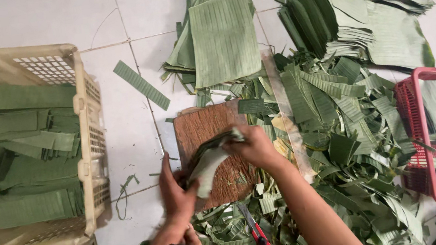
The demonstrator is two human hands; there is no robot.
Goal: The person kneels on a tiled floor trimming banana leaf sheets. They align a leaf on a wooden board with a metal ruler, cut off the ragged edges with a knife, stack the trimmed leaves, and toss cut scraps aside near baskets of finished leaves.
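From the head camera, we had both hands low in the middle of the frame, over a brown wooden board [205,136] lying on the white tiled floor [127,130]. Our left hand [176,195] gripped the lower end of a bundle of folded leaf pieces [208,155], fingers curled shut around it, while our right hand [256,145] closed over the upper end with the fingers wrapped on top. We judged the two-ended grip kept the stacked pieces squared up and stopped them fanning apart above the board.

At the left edge sat a cream plastic crate [87,130] filled with long cut leaf strips [22,157], well apart from the hands. One loose strip [141,85] lay alone on the tiles between the crate and a stack of broad leaf sheets [223,38] at upper centre. More stacked sheets [362,8] spread across the upper right. A red basket [422,138] at the right edge held further sheets.

A heap of leaf trimmings [341,138] crowded the right side of the board and the floor below it, touching our right forearm. Red-handled scissors [261,240] lay half buried in scraps at bottom centre, just beside that arm.
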